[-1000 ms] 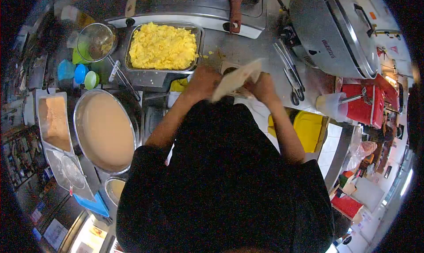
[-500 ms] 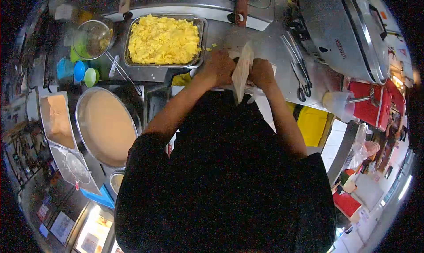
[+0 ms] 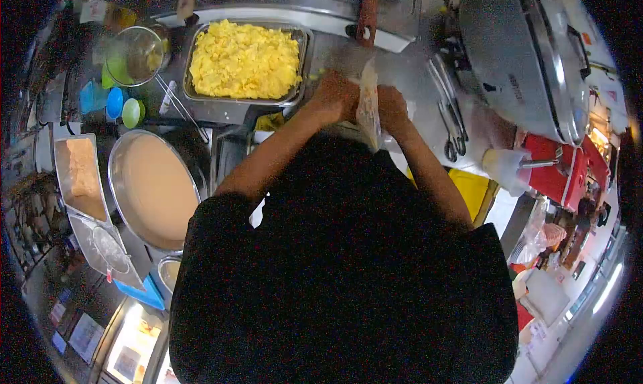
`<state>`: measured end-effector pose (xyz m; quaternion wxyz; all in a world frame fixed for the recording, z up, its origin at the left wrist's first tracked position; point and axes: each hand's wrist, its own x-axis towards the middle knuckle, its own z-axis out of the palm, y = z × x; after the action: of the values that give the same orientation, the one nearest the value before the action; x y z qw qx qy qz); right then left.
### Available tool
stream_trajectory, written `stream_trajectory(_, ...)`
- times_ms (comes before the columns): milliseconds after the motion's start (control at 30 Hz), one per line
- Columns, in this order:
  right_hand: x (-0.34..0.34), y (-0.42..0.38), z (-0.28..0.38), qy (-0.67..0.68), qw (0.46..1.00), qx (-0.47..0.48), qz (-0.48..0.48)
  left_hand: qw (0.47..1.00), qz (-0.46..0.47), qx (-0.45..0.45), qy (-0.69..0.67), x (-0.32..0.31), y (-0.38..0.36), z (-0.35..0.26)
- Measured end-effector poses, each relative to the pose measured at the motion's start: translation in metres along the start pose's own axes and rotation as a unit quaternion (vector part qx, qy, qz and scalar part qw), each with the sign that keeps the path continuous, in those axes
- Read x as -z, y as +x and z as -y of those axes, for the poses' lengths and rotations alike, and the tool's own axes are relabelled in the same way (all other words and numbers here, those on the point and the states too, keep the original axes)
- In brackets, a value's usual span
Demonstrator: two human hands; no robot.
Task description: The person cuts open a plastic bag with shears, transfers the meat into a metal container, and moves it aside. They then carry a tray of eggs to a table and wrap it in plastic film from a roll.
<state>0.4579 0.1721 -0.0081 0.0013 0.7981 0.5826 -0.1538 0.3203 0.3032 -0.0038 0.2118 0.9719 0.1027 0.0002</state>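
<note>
Between my two hands hangs a thin, pale, translucent plastic bag (image 3: 368,109), seen nearly edge-on. My left hand (image 3: 337,97) is closed at its left side, and my right hand (image 3: 392,106) grips it from the right with bent fingers. What lies inside the bag, if anything, I cannot make out. A metal tray (image 3: 307,72) heaped with scrambled egg (image 3: 244,60) sits just beyond my left hand. To the right of my right hand, tongs (image 3: 443,82) and black-handled scissors (image 3: 454,139) lie on the steel counter.
On the left stand a big bowl of pale brown liquid (image 3: 157,189), a metal container of orange-brown powder (image 3: 83,176), small coloured cups (image 3: 133,113) and a strainer (image 3: 139,57). A large grey appliance (image 3: 516,62) fills the back right, near a plastic jug (image 3: 504,169) and a red box (image 3: 552,166).
The view has shifted slightly. The bag has turned a little and its lower end has moved right, while both hands keep their hold on it.
</note>
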Motion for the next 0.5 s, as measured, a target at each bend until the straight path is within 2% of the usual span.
stream_trajectory(67,-0.005,0.007,-0.021,0.013,0.997,0.040,0.066,0.999,0.006,-0.015,-0.040,0.021,-0.009,0.009)
stream_trajectory(133,0.027,0.003,-0.015,0.027,0.997,-0.017,0.067,0.997,-0.047,-0.039,-0.053,0.052,-0.029,0.001)
stream_trajectory(167,0.045,-0.009,-0.008,0.038,0.995,-0.048,0.075,0.990,-0.076,-0.048,-0.107,0.053,-0.032,0.003)
stream_trajectory(233,0.092,-0.038,0.004,0.126,0.989,-0.079,-0.002,0.966,-0.124,-0.065,-0.218,0.049,-0.041,0.004)
stream_trajectory(267,0.107,-0.050,0.005,0.171,0.980,-0.096,-0.042,0.958,-0.133,-0.040,-0.252,0.050,-0.045,0.001)
stream_trajectory(367,0.118,-0.074,-0.014,0.335,0.937,-0.034,-0.090,0.925,-0.154,0.028,-0.346,0.059,-0.048,-0.007)
stream_trajectory(433,0.116,-0.082,-0.017,0.366,0.922,-0.044,-0.120,0.902,-0.157,0.064,-0.397,0.064,-0.044,-0.013)
stream_trajectory(500,0.105,-0.083,-0.021,0.410,0.896,-0.053,-0.161,0.907,-0.212,0.047,-0.361,0.059,-0.040,-0.013)
